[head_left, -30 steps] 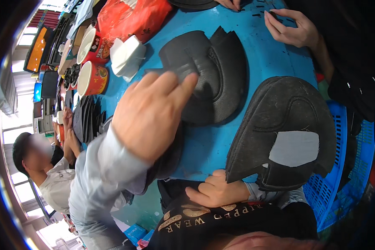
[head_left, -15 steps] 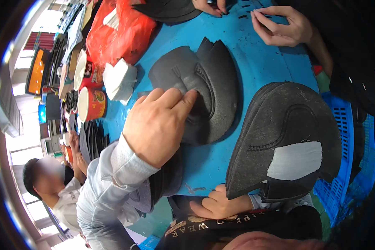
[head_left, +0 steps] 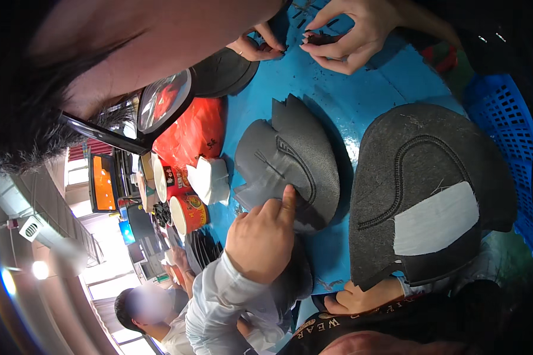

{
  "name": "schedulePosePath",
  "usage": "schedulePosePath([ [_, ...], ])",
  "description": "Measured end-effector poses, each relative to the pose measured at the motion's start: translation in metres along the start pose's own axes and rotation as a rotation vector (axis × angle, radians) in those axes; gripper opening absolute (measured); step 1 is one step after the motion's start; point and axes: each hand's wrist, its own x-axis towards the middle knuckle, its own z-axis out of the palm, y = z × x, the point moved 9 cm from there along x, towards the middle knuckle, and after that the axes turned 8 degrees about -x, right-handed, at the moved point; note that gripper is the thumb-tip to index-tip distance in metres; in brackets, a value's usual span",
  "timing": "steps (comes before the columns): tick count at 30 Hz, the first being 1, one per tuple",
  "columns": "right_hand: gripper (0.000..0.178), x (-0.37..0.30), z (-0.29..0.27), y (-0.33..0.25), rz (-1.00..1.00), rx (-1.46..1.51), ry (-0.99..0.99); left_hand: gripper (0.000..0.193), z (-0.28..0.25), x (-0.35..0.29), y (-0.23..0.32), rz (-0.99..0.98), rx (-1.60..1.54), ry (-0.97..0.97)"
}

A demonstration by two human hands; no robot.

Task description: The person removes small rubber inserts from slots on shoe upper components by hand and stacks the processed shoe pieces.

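Observation:
My left hand point(head_left: 260, 242), in a light grey sleeve, reaches over the blue table with its index finger stretched onto a dark grey moulded fabric piece point(head_left: 263, 151). Its other fingers are curled; their undersides are hidden. The piece has a jagged left end, a curved stitched line and fork-like marks. On the right lies a thick stack of similar dark pieces point(head_left: 420, 133), the top one bearing a white patch point(head_left: 437, 219). My right hand point(head_left: 370, 299) sits low by the stack's lower edge, which covers most of its fingers; whether it grips anything is unclear.
At the far side, another person's hands point(head_left: 355, 35) handle a small dark bit, and a person's head with glasses point(head_left: 166, 106) leans in. A red plastic bag point(head_left: 192, 133), paper tubs point(head_left: 188, 214) and a white wad point(head_left: 210, 180) stand left. Blue plastic baskets point(head_left: 503, 124) stand right.
My left hand has drawn back on the fabric piece, showing more of its stitching, with the index finger now straighter. Another person's head has come in at upper left. The whole view has shifted.

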Motion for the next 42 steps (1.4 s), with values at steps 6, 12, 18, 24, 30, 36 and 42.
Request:
schedulePosePath([
  [6, 0.024, -0.002, 0.011, 0.000, 0.018, -0.009, -0.020, 0.049, -0.011, 0.005, -0.016, 0.010, -0.112, 0.013],
  [12, 0.023, -0.008, 0.013, -0.002, 0.009, 0.019, -0.049, 0.045, -0.025, 0.006, -0.033, -0.090, -0.295, 0.131],
  [18, 0.022, -0.008, 0.010, 0.000, -0.005, 0.024, -0.063, 0.047, -0.016, 0.006, -0.022, -0.045, -0.130, 0.101],
  [24, 0.021, -0.011, 0.012, -0.003, -0.018, 0.030, -0.077, 0.050, -0.009, 0.005, -0.027, -0.071, -0.148, 0.084],
  [30, 0.020, -0.007, 0.014, -0.001, -0.022, 0.027, -0.069, 0.049, -0.020, -0.005, -0.012, -0.047, -0.091, 0.103],
  [36, 0.020, 0.004, 0.014, 0.001, -0.006, 0.032, -0.032, 0.030, -0.045, -0.045, 0.004, 0.032, -0.416, 0.252],
  [42, 0.019, -0.001, 0.012, 0.001, -0.019, 0.046, -0.062, 0.034, -0.043, -0.101, -0.005, -0.136, -0.468, 0.448],
])
